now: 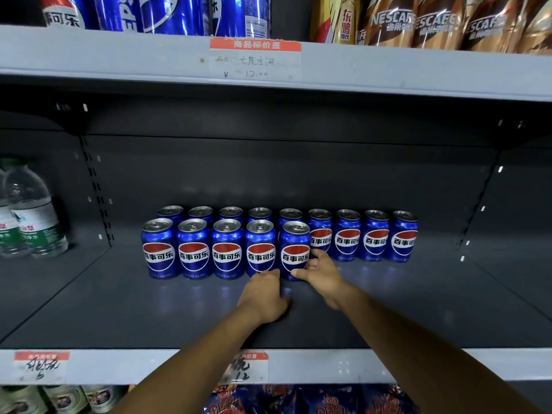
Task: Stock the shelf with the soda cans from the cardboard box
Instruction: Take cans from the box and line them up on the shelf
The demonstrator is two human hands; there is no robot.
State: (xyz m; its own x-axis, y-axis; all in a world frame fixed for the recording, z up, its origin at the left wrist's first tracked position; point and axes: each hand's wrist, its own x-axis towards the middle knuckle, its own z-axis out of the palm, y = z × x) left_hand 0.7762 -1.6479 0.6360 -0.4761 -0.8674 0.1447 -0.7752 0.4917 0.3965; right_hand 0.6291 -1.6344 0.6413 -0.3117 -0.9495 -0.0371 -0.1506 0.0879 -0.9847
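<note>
Fourteen cans stand mid-shelf [89, 294]; both hands, left hand [264, 289] and right hand [321, 271], clasp the front row's fifth can [295, 251]; box unseen.

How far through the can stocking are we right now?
Done: a back row of nine cans stands upright on the shelf, with four front-row cans in place. In hand: the fifth front can, right hand gripping its side, left hand at its base. Left: four front spots on the right. The box is out of view.
</note>
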